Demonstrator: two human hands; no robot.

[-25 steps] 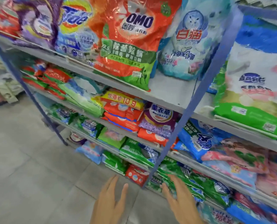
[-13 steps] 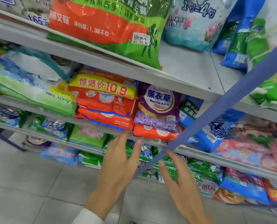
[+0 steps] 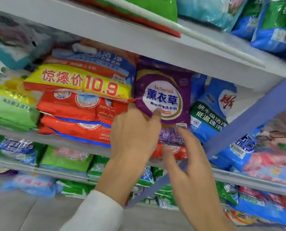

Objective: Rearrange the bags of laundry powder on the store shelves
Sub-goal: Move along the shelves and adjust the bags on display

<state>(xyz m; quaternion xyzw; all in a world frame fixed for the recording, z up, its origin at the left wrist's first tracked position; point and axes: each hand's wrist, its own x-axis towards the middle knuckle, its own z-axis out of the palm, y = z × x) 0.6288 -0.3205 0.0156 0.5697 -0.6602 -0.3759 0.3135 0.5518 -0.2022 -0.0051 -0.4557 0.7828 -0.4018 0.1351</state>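
While the left hand (image 3: 134, 130) pinches the purple bag (image 3: 165, 90), the right hand (image 3: 190, 165) hovers spread below it: a grip at one edge only.
The left thumb lies on the bag's face, with the fingers tucked out of sight at its left edge against the orange bags (image 3: 72, 114). The right fingers are straight and hold nothing, one tip at the bag's lower corner. The bag stands on the middle shelf (image 3: 59, 142), atop another orange bag (image 3: 172, 151), beside a blue bag (image 3: 210, 117). Pulled by one edge it may sag and slip — or drag the yellow bag (image 3: 75, 80) off the stack.
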